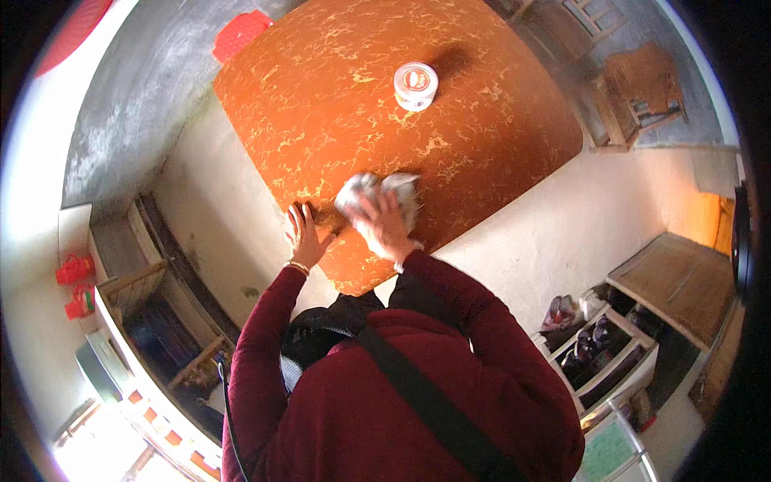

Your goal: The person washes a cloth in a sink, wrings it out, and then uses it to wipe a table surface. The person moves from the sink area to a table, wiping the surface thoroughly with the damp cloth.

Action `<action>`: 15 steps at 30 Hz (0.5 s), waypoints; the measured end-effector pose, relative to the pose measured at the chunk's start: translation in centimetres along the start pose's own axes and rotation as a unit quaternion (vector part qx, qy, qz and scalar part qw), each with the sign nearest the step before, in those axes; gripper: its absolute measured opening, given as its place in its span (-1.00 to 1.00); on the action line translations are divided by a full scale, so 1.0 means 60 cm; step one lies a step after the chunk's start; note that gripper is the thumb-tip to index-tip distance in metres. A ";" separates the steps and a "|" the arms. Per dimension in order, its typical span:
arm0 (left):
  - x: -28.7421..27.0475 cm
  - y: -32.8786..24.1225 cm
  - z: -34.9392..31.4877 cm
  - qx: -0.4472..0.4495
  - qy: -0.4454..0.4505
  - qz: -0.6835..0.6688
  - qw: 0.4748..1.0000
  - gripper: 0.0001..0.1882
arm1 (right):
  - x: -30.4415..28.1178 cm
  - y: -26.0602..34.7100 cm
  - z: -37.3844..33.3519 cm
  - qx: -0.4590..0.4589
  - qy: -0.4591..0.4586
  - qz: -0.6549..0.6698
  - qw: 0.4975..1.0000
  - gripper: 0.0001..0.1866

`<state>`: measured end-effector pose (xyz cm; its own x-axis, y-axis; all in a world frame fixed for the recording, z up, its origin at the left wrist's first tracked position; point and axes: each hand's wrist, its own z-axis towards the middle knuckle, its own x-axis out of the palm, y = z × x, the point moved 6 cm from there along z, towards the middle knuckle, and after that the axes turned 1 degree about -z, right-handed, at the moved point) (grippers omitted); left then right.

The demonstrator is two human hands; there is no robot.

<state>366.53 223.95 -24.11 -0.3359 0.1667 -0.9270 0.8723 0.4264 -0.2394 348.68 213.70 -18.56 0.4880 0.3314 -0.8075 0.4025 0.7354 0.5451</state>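
Observation:
My right hand (382, 225) presses down on a crumpled grey-white cloth (405, 189) near the close end of the orange-brown marbled table (329, 104). Its fingers are a little blurred and lie over the cloth, which bunches out beyond them. To its left, my left hand (305, 238) rests at the table's left edge with fingers spread, holding nothing. Farther off on the tabletop stands a round white tub (416, 86) with a red-and-white lid, out of reach of both hands.
A red plastic stool (241, 36) shows past the table's far left edge. Wooden chairs (642, 88) stand at the far right. On the near right is a shoe rack (606, 353) beside a wooden board top (679, 277). An open wooden cabinet (161, 321) lies left.

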 end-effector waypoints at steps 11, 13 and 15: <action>-0.001 -0.010 0.004 0.035 -0.029 -0.049 0.998 0.27 | -0.192 -0.362 -0.067 0.286 -0.109 -0.312 0.899 -0.53; 0.006 0.002 0.003 0.040 -0.043 -0.055 0.997 0.27 | -0.166 -0.345 -0.040 0.363 -0.089 -0.299 0.878 -0.49; -0.002 -0.001 0.004 0.026 -0.022 -0.065 0.997 0.27 | -0.105 -0.285 -0.024 0.269 -0.096 -0.270 0.920 -0.46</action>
<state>366.59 223.70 -24.04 -0.4323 0.0725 -0.8988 0.8400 0.3950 -0.3721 337.60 199.93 -23.13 0.2110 -0.1445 -0.9668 0.9259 0.3465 0.1502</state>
